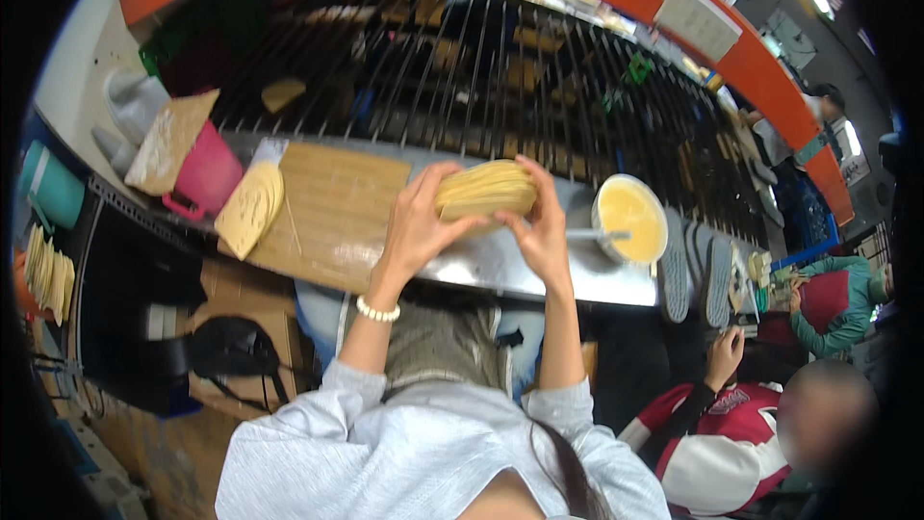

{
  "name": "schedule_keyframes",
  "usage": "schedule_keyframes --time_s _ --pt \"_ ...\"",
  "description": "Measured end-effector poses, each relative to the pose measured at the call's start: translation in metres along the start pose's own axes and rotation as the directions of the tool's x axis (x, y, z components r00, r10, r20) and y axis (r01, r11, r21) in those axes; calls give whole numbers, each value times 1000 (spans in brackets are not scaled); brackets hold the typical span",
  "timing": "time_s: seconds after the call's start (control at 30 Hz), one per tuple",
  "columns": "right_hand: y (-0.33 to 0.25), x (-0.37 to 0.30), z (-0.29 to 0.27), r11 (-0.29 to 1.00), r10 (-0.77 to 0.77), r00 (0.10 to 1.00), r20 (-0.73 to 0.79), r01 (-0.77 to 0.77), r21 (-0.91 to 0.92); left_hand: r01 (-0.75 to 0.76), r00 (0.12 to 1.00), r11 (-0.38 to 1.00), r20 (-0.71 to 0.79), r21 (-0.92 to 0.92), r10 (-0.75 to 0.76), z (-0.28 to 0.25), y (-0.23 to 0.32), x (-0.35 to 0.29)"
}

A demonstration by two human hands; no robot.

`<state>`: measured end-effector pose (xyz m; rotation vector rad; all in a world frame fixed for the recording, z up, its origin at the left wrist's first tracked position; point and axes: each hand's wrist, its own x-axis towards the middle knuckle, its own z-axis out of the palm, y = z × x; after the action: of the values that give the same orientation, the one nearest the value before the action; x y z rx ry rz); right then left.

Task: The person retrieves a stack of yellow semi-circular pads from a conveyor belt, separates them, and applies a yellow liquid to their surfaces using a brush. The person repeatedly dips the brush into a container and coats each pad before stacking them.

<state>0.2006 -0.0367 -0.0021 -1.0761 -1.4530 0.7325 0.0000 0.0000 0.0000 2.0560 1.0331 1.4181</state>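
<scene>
Bench (481, 268) metal beneath yellow stack (486, 190); tan board (342, 207) left; barred rack (402, 87) beyond.

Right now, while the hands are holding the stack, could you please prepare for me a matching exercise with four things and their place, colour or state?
1. stack of flat yellow pieces
2. beaded bracelet
3. white bowl
4. shoe soles

A. grey, side by side
B. around the left wrist
C. between left hand and right hand
D. has yellow contents

Pairs: 1-C, 2-B, 3-D, 4-A
</scene>
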Motion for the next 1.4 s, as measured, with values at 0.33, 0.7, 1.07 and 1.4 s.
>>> schedule_keyframes --time_s 0.33,0.7,1.07,1.4 --pt "75 -37 10 967 208 978 -4 -205 154 23 989 997 145 69 -33 22 -31 -32" --pt "74 -17 -7 990 134 988 80 -129 -60 386 890 799 414 -460 -191 15 -47 -26" --pt "62 -39 18 979 205 977 -60 -205 2 401 911 683 185 -611 -369 21 -64 -41" --pt "57 -44 19 957 288 957 36 -289 8 412 911 843 190 -347 -367 36 -40 -42"
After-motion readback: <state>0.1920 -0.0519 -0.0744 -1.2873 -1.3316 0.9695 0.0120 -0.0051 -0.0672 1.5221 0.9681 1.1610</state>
